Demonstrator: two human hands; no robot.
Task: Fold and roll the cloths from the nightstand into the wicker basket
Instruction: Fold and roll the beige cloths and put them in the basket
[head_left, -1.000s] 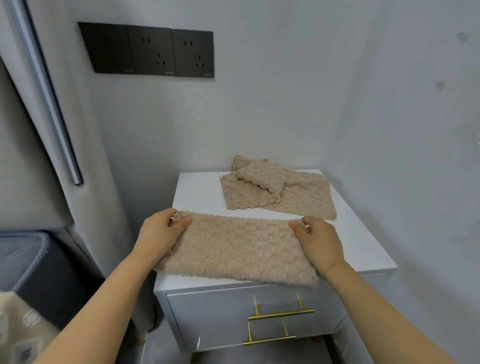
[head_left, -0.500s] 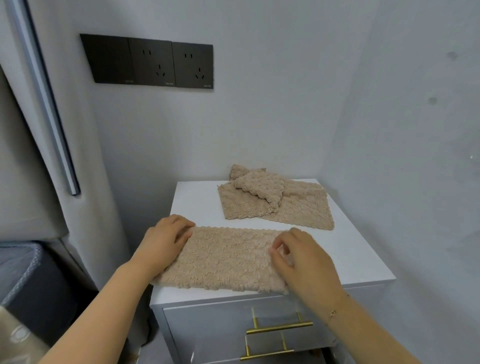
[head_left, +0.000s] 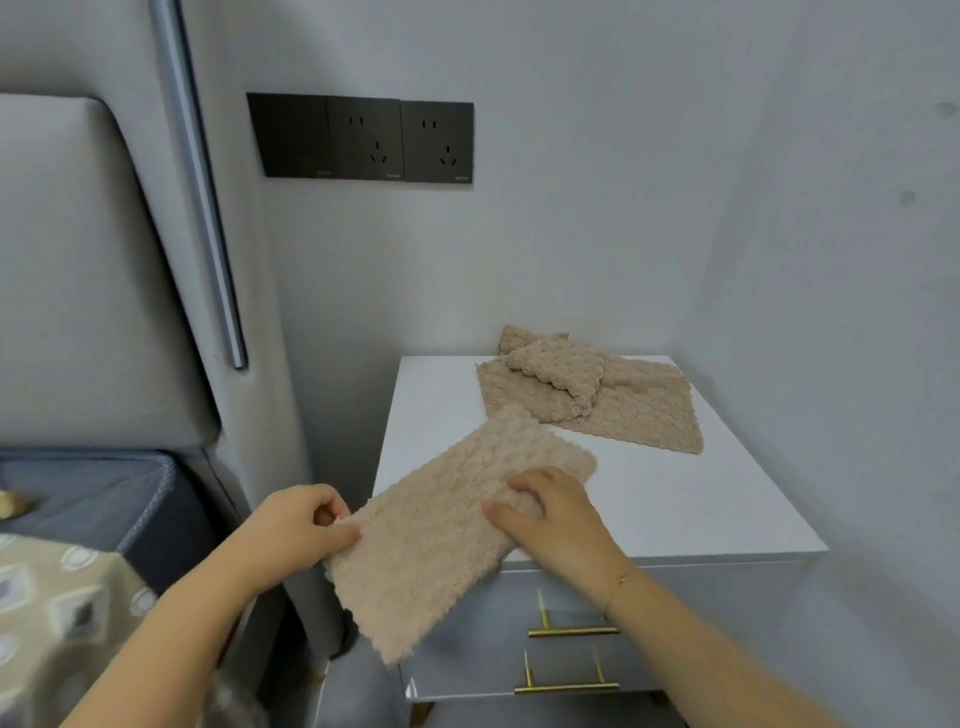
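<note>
The left hand (head_left: 298, 525) pinches the left edge of a folded beige fluffy cloth (head_left: 441, 525), which lies tilted across the front left corner of the white nightstand (head_left: 675, 499) and hangs partly over its edge. The right hand (head_left: 556, 514) grips the cloth's right side with curled fingers. More beige cloths (head_left: 613, 400) lie at the back of the nightstand.

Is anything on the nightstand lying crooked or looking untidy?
Yes. The folded cloth held by both hands lies slanted, and its near end hangs off the nightstand at the front left corner. At the back, the cloth pile is untidy, with one crumpled on top.
</note>
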